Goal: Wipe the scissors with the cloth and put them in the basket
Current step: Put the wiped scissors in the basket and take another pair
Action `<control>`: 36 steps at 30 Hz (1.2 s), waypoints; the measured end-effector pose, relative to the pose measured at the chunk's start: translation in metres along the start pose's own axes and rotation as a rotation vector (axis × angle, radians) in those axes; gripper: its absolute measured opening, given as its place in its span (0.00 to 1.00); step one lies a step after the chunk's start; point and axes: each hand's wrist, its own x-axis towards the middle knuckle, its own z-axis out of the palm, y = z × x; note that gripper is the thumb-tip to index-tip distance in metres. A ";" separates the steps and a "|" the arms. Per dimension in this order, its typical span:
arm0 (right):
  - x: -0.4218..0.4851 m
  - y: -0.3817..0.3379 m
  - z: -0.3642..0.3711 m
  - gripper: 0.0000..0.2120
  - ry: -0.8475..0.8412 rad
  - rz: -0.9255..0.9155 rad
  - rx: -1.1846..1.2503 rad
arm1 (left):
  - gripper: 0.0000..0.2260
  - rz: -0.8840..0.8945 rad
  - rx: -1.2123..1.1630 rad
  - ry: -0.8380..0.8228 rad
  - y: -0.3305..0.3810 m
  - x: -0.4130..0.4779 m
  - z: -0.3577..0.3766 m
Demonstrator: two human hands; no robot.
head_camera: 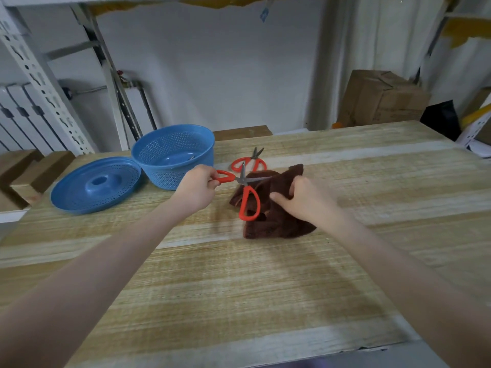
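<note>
Left fingers [212, 182] pinch scissors [242, 180], blade against cloth [276, 221].

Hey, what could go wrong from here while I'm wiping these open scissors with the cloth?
1. The scissors are spread wide, and one blade runs into the cloth that your right hand grips; the edge might reach your fingers through the fabric.
2. Your left hand holds only one handle loop, so the free handle may swing and snap the blades together.
</note>
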 end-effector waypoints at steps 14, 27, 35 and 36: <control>0.016 0.037 -0.007 0.06 0.171 0.110 0.864 | 0.04 0.326 -0.076 -0.139 -0.001 -0.008 0.003; -0.002 -0.022 -0.013 0.10 -0.063 -0.557 0.263 | 0.09 0.474 0.011 -0.164 0.003 -0.003 0.004; 0.000 -0.023 -0.010 0.33 -0.065 -0.483 0.112 | 0.04 0.527 0.017 -0.150 -0.006 0.000 0.002; 0.000 -0.021 -0.009 0.31 -0.024 -0.479 0.086 | 0.05 0.529 0.009 -0.144 -0.005 0.001 0.001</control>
